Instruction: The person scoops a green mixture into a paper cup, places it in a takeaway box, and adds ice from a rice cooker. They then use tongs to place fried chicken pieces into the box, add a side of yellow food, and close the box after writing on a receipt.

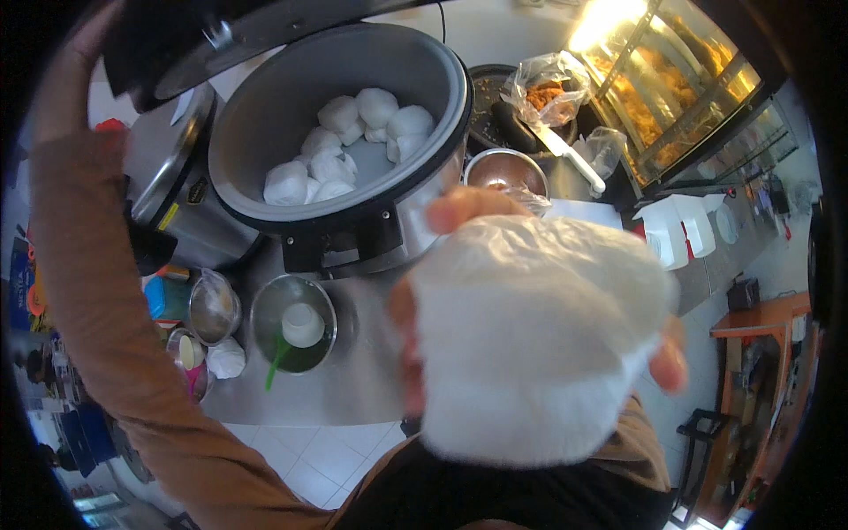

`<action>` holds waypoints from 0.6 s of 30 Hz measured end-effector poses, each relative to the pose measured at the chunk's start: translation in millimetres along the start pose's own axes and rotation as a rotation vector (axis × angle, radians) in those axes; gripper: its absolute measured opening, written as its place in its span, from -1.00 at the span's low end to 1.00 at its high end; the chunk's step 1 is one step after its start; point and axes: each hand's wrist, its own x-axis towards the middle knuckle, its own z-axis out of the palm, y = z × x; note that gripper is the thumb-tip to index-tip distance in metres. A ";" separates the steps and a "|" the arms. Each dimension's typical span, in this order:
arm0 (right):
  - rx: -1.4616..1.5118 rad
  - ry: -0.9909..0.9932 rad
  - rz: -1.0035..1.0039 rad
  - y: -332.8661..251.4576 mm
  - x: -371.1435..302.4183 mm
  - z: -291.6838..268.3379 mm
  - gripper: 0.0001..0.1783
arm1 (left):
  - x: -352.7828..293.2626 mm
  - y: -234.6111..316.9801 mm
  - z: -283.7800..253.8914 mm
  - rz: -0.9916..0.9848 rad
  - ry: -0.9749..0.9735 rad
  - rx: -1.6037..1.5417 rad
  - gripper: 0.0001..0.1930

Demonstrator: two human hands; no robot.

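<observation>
My right hand (468, 207) is wrapped round a white paper-wrapped packet (543, 340), held up close in front of me. Its fingers show at the packet's top and both sides. At the upper left my left arm is raised, and my left hand (94, 37) is beside the dark lid (256, 40) of a large cooker; its fingers are hidden. The lid stands lifted above the cooker's grey inner pot (243, 115). Several similar white wrapped packets (329, 165) lie inside the pot, grouped along its left and far sides.
A steel bowl (325, 355) with a white cup and green spoon stands before the cooker. Small bowls (215, 320) sit left of it. Behind are a knife (579, 166), a dark pan (484, 124) and a lit food cabinet (676, 79). A second steel cooker (199, 199) stands left.
</observation>
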 end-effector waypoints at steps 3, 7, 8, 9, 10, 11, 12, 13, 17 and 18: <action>0.098 0.422 0.093 -32.7 -45.5 -22.2 0.14 | -28.5 -27.2 -25.8 0.100 0.154 0.177 -0.59; -0.152 0.648 0.020 -35.7 -136.3 -74.3 -0.12 | -83.1 -93.3 3.5 0.138 0.137 0.223 -0.35; -0.150 0.691 0.000 -35.7 -157.1 -78.6 -0.18 | -94.7 -106.8 -1.7 0.111 0.033 0.232 -0.41; -0.146 0.747 -0.027 -35.0 -179.1 -84.8 -0.25 | -105.8 -120.4 37.6 0.037 0.038 0.155 -0.44; -0.143 0.797 -0.055 -34.7 -197.8 -89.2 -0.31 | -112.5 -138.5 28.6 0.075 -0.007 0.217 -0.42; -0.122 0.810 -0.078 -36.5 -213.1 -90.4 -0.32 | -120.8 -153.7 24.6 0.093 0.005 0.222 -0.43; -0.100 0.822 -0.102 -38.4 -228.3 -91.6 -0.32 | -129.7 -169.4 20.4 0.111 0.018 0.230 -0.45; -0.071 0.837 -0.126 -40.2 -240.3 -93.0 -0.33 | -135.8 -171.1 24.1 0.112 0.046 0.262 -0.47; -0.239 0.965 -0.153 -62.5 -260.9 -82.8 -0.37 | -149.7 -195.6 70.8 0.385 0.575 0.918 -0.53; -0.350 0.989 -0.167 -68.5 -261.0 -81.3 -0.37 | -151.4 -208.6 95.9 0.531 0.825 1.211 -0.53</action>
